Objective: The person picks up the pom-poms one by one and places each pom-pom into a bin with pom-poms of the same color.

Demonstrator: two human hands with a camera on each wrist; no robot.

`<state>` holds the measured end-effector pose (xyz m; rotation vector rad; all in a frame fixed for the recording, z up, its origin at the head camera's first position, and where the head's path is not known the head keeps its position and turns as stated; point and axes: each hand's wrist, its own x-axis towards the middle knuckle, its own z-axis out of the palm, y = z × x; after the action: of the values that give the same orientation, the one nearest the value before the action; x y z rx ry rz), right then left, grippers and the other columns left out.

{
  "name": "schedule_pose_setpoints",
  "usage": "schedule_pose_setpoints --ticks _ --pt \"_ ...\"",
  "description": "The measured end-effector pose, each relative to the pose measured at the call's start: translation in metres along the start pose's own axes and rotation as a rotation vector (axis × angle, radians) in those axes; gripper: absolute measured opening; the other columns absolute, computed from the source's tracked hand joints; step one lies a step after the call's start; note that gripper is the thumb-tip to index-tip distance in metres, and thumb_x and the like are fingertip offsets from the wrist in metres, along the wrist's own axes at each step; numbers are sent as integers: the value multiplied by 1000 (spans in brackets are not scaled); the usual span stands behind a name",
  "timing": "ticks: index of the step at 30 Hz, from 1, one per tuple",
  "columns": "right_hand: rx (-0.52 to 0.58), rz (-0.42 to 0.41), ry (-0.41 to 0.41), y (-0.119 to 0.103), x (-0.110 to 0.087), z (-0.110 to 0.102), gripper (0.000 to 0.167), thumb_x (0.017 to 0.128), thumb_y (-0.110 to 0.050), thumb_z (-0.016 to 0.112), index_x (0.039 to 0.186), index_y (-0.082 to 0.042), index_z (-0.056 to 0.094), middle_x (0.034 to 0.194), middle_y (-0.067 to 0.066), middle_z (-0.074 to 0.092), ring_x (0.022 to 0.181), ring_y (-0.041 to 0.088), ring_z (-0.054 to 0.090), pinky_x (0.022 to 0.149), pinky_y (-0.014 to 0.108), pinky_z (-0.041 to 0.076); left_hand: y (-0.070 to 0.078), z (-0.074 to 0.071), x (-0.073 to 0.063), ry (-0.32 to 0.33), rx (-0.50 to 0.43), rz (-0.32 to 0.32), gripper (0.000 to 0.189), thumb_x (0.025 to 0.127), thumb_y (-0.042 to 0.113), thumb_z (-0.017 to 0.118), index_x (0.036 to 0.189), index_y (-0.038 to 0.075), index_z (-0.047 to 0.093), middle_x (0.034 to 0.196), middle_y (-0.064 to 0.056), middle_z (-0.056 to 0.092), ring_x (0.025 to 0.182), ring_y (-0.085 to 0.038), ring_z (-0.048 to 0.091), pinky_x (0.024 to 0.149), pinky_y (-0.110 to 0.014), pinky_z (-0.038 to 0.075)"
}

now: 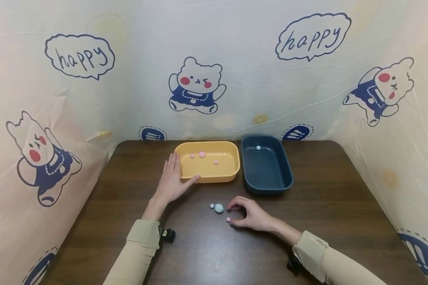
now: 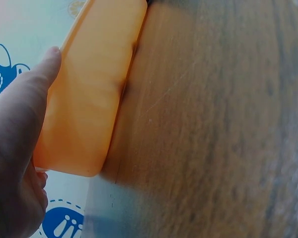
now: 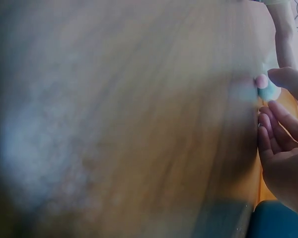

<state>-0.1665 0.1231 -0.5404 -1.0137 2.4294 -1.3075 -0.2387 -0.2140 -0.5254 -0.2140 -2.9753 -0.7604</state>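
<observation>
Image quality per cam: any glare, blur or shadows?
Head: mostly clear, pale glare on the near tabletop; left wrist: tabletop grain soft and smeared, orange tint on the wood beside the yellow tray; right wrist: heaviest blur, hazy bright patch at left, darker tabletop beside the right hand.

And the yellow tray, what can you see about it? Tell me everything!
The yellow tray is shallow and open-topped, with rounded corners and a smooth, shiny look, maybe plastic. It sits upright near the far edge of the table, just left of the blue tray. Three pink balls lie inside. The left hand touches it: fingers at its left end, thumb at the near rim.
</observation>
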Motion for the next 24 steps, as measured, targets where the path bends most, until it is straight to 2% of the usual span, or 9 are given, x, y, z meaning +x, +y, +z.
schedule_pose_setpoints --ticks 6,14,19,24 --pt "-45 -57 11 3 2 4 26 95 -15 87 116 -6 75 114 6 75 106 22 70 98 32 62 0 1 0 6 2 7 130 94 81 64 175 -1 3 186 -22 1 175 -41 1 143 -60 7" --pt "-46 -55 -2 2 3 7 21 95 -13 86 113 -8 75 114 5 74 107 21 69 99 32 61 -1 1 1 8 9 2 130 94 83 62 175 -1 4 186 -22 3 174 -42 4 143 -58 8" --pt "-45 -95 19 6 4 11 17 94 -9 86 108 -8 76 111 6 73 105 19 69 96 32 63 -1 1 0 3 9 1 130 94 82 63 175 -1 3 187 -20 -1 175 -41 2 143 -58 7" --pt "-54 -97 40 7 4 12 16 93 -8 87 104 -11 76 109 4 72 105 17 66 96 29 59 0 1 0 1 8 -2 130 94 82 63 175 -1 3 187 -20 -2 175 -41 2 143 -58 7"
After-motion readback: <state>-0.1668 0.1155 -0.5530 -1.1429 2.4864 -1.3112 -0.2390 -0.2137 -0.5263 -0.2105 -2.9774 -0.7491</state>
